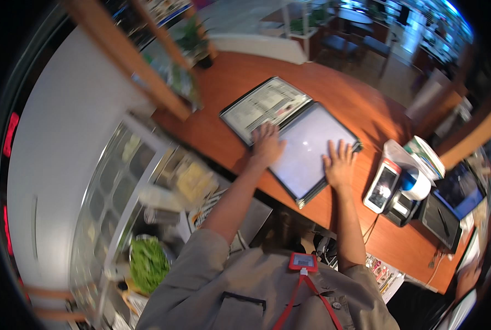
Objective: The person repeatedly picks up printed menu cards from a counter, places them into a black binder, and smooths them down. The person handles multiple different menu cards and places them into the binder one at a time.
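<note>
A menu folder (266, 108) with dark edges and metal corners lies spread on a wooden counter (336, 90). Its far-left page bears print and a small picture under a clear sleeve. The near page (307, 148) is plain white and glossy. My left hand (267, 144) lies palm down across the lower edge of the printed page, near the fold. On the white page's right edge rests my right hand (339, 167), fingers spread. Neither hand holds anything.
To the right stand a payment terminal (384, 187), a paper roll (417, 185) and a dark screen device (460, 189). Another person's hand (468, 277) shows at the far right. Lower left are a food-prep unit (119, 173) and a bowl of lettuce (148, 264). Wooden posts (125, 53) rise at left.
</note>
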